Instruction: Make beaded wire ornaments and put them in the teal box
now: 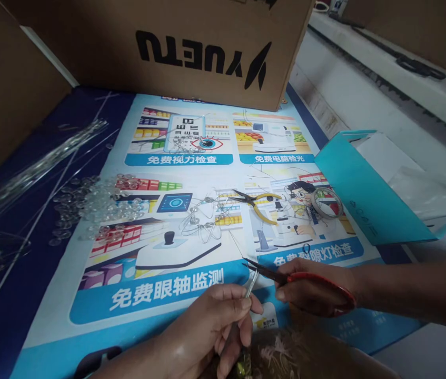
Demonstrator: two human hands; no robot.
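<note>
Near side of the bench (5, 316): left hand (223, 318) pinches a thin pale strip (253, 283), tip at the blades of red-handled scissors (273, 273) gripped by right hand (335, 276); hands apart. Beyond, yellow-handled pliers (251, 200), wire-and-bead piece (209, 225); clear beads (100, 204) heaped left.

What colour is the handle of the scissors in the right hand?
The scissor handle is red, seen in the head view.
</note>
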